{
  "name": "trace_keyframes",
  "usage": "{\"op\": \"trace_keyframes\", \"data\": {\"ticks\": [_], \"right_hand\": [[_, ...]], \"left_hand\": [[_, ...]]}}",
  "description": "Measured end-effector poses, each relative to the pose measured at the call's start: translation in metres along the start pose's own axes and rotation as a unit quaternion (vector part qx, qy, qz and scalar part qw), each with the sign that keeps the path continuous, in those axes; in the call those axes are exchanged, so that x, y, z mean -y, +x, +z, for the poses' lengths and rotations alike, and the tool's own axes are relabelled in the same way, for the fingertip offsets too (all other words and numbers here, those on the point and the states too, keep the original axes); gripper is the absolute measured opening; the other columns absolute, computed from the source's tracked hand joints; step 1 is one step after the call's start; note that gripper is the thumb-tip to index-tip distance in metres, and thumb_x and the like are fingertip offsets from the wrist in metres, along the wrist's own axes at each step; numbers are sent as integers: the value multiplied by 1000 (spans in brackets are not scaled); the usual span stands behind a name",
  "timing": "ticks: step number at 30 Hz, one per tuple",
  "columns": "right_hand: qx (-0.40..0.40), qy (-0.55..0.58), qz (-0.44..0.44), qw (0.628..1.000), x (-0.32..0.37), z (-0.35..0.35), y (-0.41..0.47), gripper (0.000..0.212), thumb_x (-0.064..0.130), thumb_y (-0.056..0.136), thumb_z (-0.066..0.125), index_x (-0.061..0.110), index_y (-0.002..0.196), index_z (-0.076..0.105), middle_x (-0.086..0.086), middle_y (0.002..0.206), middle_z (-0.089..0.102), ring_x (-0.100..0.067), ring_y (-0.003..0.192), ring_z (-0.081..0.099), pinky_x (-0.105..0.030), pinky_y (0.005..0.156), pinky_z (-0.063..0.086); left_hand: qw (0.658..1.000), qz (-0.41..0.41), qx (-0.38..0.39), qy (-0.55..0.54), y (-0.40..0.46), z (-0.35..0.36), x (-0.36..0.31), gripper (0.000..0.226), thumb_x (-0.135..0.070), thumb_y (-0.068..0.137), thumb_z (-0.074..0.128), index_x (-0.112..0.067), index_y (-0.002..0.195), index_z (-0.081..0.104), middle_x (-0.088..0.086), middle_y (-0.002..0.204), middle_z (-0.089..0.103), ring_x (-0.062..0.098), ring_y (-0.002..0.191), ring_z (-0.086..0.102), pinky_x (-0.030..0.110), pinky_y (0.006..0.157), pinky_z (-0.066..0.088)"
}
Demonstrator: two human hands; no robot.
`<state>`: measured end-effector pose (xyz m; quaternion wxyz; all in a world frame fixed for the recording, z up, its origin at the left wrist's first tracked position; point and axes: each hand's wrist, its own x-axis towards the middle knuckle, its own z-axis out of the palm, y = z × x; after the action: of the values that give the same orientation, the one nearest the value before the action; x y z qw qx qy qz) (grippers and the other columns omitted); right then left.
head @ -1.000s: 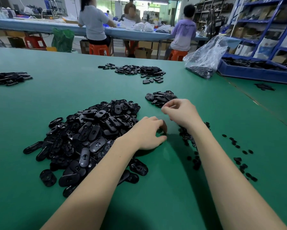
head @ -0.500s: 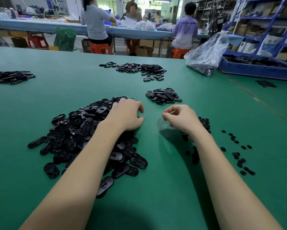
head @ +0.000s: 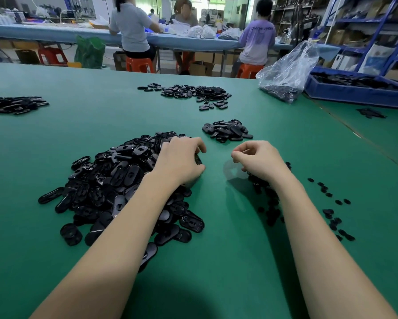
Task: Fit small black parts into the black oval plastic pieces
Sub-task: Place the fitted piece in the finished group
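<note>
A big heap of black oval plastic pieces [head: 115, 180] lies left of centre on the green table [head: 227, 249]. My left hand [head: 179, 161] rests on the heap's right edge, with curled fingers and thumb gripping an oval piece [head: 197, 160] that barely shows. A scatter of small black parts [head: 331, 217] lies to the right, partly hidden under my right forearm. My right hand [head: 259, 160] hovers over the scatter's far end. Its fingers are curled, thumb against forefinger, and I see nothing between them. A small pile of oval pieces [head: 227, 131] lies just beyond both hands.
More piles of black pieces lie at the far centre [head: 193, 93] and far left [head: 13, 104]. A clear plastic bag [head: 287, 72] and a blue bin [head: 359, 90] stand at the back right. Three people sit at a bench [head: 55, 33] beyond the table.
One second ago my hands were close together near the small pile. The left hand has moved onto the big heap and closed on a piece. The right hand drew back toward the small parts.
</note>
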<state>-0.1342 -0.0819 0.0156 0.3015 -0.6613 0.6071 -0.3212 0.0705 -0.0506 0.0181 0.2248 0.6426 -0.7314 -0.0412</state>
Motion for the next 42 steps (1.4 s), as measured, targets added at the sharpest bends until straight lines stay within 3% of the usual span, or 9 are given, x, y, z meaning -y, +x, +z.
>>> {"op": "trace_keyframes", "data": {"ticks": [5, 9, 13, 18, 28, 30, 33, 36, 42], "right_hand": [[-31, 15, 19, 999, -9, -16, 0, 19, 31, 94, 60, 27, 84, 75, 18, 76, 76, -6, 72, 64, -25, 72, 51], [-40, -55, 28, 997, -15, -26, 1, 16, 33, 94, 60, 30, 88, 75, 16, 85, 75, -6, 85, 65, -26, 72, 49], [8, -149, 45, 988, -18, -32, -1, 7, 40, 87, 71, 36, 84, 75, 19, 90, 72, -13, 96, 66, -34, 89, 54], [1, -234, 73, 969, -14, -29, -4, 10, 45, 77, 79, 38, 83, 77, 15, 91, 73, -14, 94, 65, -27, 71, 44], [-7, -268, 68, 961, -11, -23, -5, 6, 43, 82, 76, 37, 83, 76, 12, 94, 73, -17, 93, 64, -27, 70, 42], [-19, -245, 44, 968, -12, -20, -5, 6, 41, 88, 71, 37, 87, 74, 13, 94, 71, -17, 93, 63, -28, 72, 42], [-18, -85, 14, 996, -8, -17, -4, 10, 38, 93, 69, 31, 87, 75, 17, 84, 73, -9, 89, 66, -25, 69, 45], [13, 69, 1, 998, 2, -13, -7, 12, 33, 95, 70, 25, 88, 77, 16, 81, 77, 2, 70, 63, -17, 63, 44], [68, 129, 26, 989, 12, -4, -10, 9, 26, 85, 79, 32, 78, 78, 8, 71, 63, -9, 62, 46, -14, 45, 35]], "left_hand": [[984, 30, -9, -174, 0, 8, -19, 35, -15, 80, 79, -23, 112, 66, -1, 113, 63, 15, 95, 60, 30, 91, 52], [967, 13, -10, -252, -5, 14, -26, 35, -2, 81, 74, -21, 111, 68, -1, 116, 60, 18, 96, 64, 27, 90, 56], [957, -15, -7, -289, -5, 16, -25, 33, 2, 81, 72, -18, 108, 70, 1, 118, 63, 14, 93, 68, 17, 86, 55], [945, -39, -9, -324, -4, 19, -24, 34, 2, 80, 74, -16, 108, 68, -2, 113, 68, 15, 90, 71, 18, 81, 58], [928, -52, -28, -369, -3, 20, -24, 38, 0, 76, 81, -20, 106, 68, 2, 103, 73, 8, 85, 74, 22, 85, 59], [927, -52, -27, -371, -2, 21, -23, 38, -1, 76, 81, -19, 108, 70, 1, 103, 74, 4, 82, 73, 19, 84, 58], [936, -46, -36, -348, -3, 20, -22, 37, -6, 76, 82, -22, 107, 70, -8, 107, 70, -5, 71, 70, 6, 68, 51], [937, -45, -37, -345, -4, 17, -23, 38, -9, 77, 83, -24, 109, 68, -10, 112, 68, -2, 72, 70, 10, 69, 53], [928, -41, -28, -369, -5, 15, -25, 36, -13, 80, 82, -28, 110, 70, -12, 110, 70, 5, 77, 71, 13, 64, 48]]}}
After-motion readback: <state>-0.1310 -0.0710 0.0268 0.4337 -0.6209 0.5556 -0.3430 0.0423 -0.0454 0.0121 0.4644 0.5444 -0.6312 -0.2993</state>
